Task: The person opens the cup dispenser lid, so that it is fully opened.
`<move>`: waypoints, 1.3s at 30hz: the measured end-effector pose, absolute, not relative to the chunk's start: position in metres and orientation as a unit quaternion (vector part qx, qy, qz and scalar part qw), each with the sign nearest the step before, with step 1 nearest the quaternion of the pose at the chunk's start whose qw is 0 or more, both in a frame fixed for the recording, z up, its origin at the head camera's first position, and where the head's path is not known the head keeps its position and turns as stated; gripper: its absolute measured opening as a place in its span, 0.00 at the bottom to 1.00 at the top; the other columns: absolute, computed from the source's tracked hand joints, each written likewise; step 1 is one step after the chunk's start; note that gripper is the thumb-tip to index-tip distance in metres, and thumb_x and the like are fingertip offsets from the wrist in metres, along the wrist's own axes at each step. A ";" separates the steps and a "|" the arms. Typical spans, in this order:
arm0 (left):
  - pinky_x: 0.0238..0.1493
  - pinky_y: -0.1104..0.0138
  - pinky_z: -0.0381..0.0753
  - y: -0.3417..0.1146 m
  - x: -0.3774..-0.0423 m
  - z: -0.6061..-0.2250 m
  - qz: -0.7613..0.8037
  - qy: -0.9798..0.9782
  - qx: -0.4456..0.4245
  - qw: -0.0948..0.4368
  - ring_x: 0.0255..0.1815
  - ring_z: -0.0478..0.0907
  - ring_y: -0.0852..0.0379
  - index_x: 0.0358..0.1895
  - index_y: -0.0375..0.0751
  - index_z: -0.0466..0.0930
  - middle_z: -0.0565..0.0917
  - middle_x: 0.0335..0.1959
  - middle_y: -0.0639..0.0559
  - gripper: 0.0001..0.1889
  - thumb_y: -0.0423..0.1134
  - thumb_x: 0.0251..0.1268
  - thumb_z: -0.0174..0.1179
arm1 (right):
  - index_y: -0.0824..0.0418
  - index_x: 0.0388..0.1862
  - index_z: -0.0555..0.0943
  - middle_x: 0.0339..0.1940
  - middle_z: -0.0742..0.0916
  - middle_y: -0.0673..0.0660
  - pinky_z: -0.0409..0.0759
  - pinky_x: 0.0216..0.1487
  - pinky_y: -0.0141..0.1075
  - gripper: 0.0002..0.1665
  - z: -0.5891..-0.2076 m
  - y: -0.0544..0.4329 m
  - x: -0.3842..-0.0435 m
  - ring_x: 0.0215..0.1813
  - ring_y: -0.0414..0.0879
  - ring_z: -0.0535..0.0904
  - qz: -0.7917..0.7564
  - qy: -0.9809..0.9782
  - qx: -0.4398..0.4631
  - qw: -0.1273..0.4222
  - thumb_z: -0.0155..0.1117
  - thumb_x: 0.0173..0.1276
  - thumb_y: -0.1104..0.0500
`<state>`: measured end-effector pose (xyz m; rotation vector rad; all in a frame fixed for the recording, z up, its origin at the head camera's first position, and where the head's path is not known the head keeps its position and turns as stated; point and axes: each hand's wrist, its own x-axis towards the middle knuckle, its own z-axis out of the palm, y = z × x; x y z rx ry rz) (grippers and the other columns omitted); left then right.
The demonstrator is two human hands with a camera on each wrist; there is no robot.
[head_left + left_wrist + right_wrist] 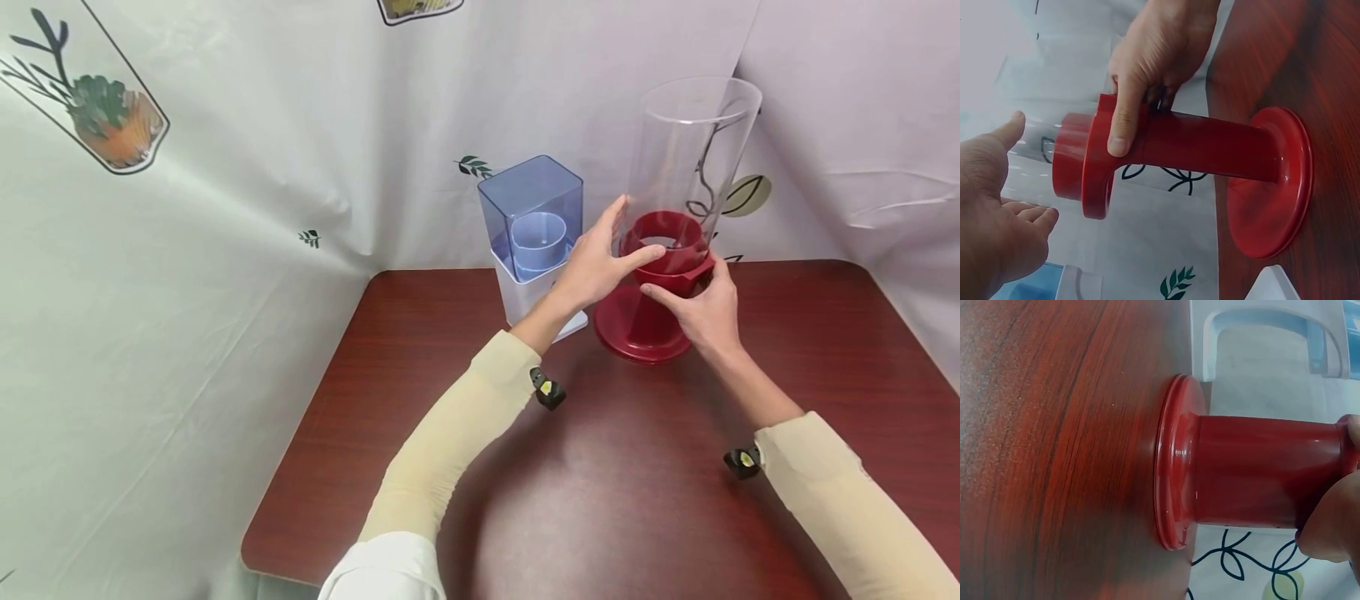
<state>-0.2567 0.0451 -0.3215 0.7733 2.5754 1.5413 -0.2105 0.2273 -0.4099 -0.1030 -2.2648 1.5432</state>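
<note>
A red stand (pixel 651 325) with a round base and a column rests on the table, upright in the head view. A tall clear cylinder (pixel 693 108) rises from its ring-shaped collar. Just below the collar my right hand (pixel 708 312) grips the stand, with its thumb across the column. Beside the lower part of the cylinder is my left hand (pixel 596 262). Its fingers and thumb are spread and fairly straight at the near left side; whether they touch the clear wall I cannot tell. The right wrist view shows the red column (pixel 1260 469) and part of the right hand (pixel 1335 519).
A white dispenser (pixel 517 296) with a translucent blue square top (pixel 528 183) stands close by on the left, partly behind my left forearm. The dark red wooden table (pixel 412 375) meets white patterned cloth (pixel 300 167) hanging at the back and sides.
</note>
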 end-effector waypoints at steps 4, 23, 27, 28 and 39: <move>0.63 0.71 0.70 0.047 -0.258 -0.323 0.491 0.835 0.248 0.017 0.74 0.58 0.69 0.81 0.56 0.49 0.58 0.77 0.66 0.46 0.55 0.65 0.66 | 0.51 0.78 0.59 0.71 0.73 0.56 0.72 0.66 0.47 0.54 -0.411 0.227 -0.213 0.70 0.52 0.69 0.544 -0.811 -0.040 0.210 0.78 0.58 0.46; 0.61 0.76 0.69 0.054 -0.246 -0.324 0.480 0.840 0.247 -0.051 0.70 0.66 0.66 0.79 0.54 0.56 0.66 0.74 0.64 0.41 0.52 0.66 0.66 | 0.52 0.77 0.63 0.69 0.76 0.56 0.74 0.64 0.46 0.53 -0.405 0.227 -0.202 0.66 0.53 0.73 0.528 -0.819 -0.051 0.217 0.79 0.56 0.45; 0.61 0.77 0.68 0.051 -0.240 -0.319 0.475 0.840 0.256 -0.064 0.67 0.68 0.69 0.78 0.55 0.57 0.66 0.73 0.67 0.40 0.53 0.66 0.66 | 0.51 0.76 0.64 0.68 0.76 0.56 0.74 0.63 0.45 0.53 -0.398 0.227 -0.195 0.65 0.53 0.74 0.530 -0.818 -0.046 0.217 0.80 0.55 0.46; 0.61 0.76 0.68 0.050 -0.239 -0.319 0.475 0.839 0.258 -0.069 0.65 0.70 0.69 0.78 0.55 0.58 0.67 0.72 0.67 0.40 0.53 0.66 0.66 | 0.51 0.77 0.64 0.68 0.76 0.56 0.74 0.63 0.45 0.53 -0.396 0.227 -0.194 0.65 0.53 0.74 0.531 -0.818 -0.045 0.216 0.80 0.55 0.46; 0.53 0.73 0.77 0.034 -0.219 -0.313 0.481 0.825 0.278 -0.101 0.56 0.76 0.66 0.76 0.54 0.60 0.70 0.68 0.60 0.39 0.53 0.63 0.68 | 0.50 0.77 0.65 0.68 0.77 0.57 0.75 0.62 0.37 0.53 -0.382 0.225 -0.169 0.64 0.51 0.75 0.526 -0.826 -0.031 0.199 0.81 0.55 0.47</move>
